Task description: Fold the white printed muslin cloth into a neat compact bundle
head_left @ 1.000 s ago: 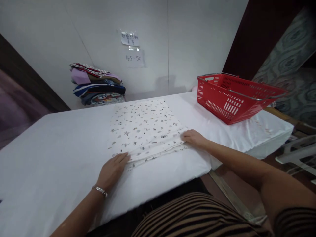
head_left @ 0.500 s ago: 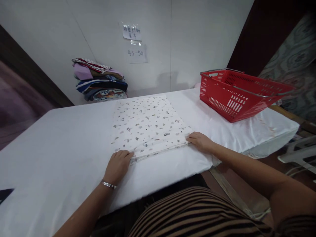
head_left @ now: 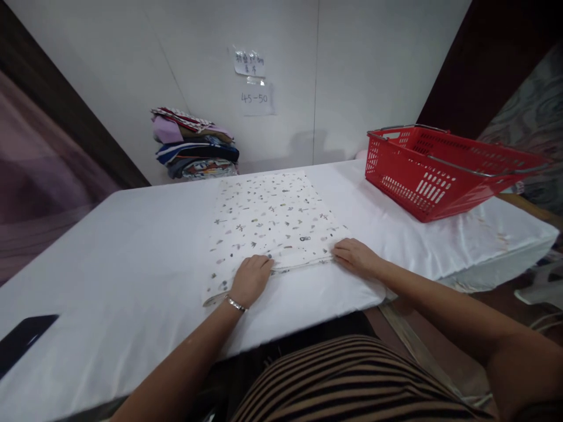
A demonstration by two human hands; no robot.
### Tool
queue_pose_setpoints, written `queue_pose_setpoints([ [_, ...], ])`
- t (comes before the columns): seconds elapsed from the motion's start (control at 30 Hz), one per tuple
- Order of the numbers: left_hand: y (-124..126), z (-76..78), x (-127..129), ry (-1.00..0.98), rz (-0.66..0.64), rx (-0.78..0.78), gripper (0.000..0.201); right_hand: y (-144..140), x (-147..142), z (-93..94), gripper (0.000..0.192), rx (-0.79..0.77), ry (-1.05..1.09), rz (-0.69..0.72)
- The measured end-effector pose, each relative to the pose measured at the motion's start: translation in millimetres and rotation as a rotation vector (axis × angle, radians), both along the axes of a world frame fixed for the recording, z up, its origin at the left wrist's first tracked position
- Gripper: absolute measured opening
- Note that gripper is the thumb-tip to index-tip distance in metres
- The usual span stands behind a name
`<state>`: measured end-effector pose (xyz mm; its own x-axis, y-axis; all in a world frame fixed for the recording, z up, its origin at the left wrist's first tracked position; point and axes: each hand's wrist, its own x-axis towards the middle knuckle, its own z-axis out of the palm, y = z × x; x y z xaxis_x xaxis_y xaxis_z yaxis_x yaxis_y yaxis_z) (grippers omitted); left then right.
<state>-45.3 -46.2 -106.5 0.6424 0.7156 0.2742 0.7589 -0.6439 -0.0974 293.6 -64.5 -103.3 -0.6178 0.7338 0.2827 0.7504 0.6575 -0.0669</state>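
Note:
A white cloth point(head_left: 277, 217) printed with small plants and other motifs lies flat on the table, its near edge folded into layers. Around the middle of that folded edge, my left hand point(head_left: 252, 280) is closed, fingers together on the layers, with a silver bracelet at the wrist. To its left, the cloth's near-left corner sticks out past the hand. At the near-right corner my right hand point(head_left: 355, 257) pinches the same edge. Both thumbs are mostly hidden.
A red plastic basket point(head_left: 413, 187) with metal handles stands at the right. Folded fabrics are piled in a stack point(head_left: 197, 146) by the wall at back left. A dark flat object point(head_left: 26, 340) lies at the left. Paper signs point(head_left: 255, 98) hang on the wall.
My left hand has slid rightward along the near edge, from the left corner to about the middle, uncovering that corner. My right hand stays at the right corner. The view has shifted slightly left.

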Motion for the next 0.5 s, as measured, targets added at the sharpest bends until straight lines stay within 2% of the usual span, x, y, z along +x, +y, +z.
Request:
queue_pose_setpoints([
  [0.27, 4.0, -7.7, 9.4, -0.021, -0.027, -0.006, 0.020, 11.8, -25.5, -10.0, 0.025, -0.005, 0.127, 0.024],
  [0.5, 2.4, -9.2, 8.1, -0.054, -0.025, -0.026, 0.019, 15.2, -28.3, -11.3, 0.026, -0.016, 0.124, 0.035],
])
